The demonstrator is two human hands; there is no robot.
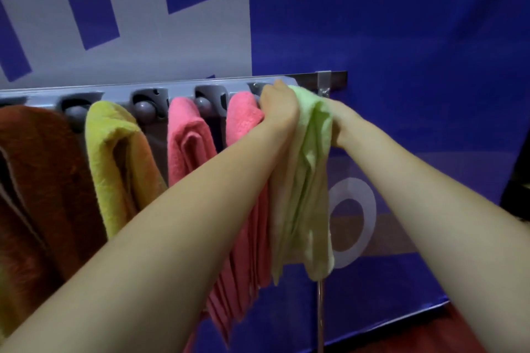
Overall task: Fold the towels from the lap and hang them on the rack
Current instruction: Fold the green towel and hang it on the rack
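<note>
Brown cloth fills the far left of the frame: a brown towel (34, 180) hangs from the grey rack (183, 88) that runs across the middle of the picture. Next to the right hang a yellow towel (114, 157), a pink towel (189, 146) and a second pink towel (243, 120), each beside a round grey knob (144, 110).

Right of these, the left hand (279, 109) has its fingers curled over the top of the green towel (309, 169), bunching it up against the rack's last slot, close under the right end of the bar. The towel droops in loose, uneven folds below the hands, touching the second pink towel. The right hand (341, 123) is pressed into the towel from the right. Its fingers are buried in the cloth, so I cannot tell whether it pinches the towel or only steadies it. Behind it all is a blue wall (415, 37).

The main risk, as I judge it, is that the thick bunch is not properly wedged in the slot. If both hands let go too soon, its weight could pull it free and drop it. Pushing sideways could also drag the neighbouring pink towel loose, and the folds look ready to come undone.
</note>
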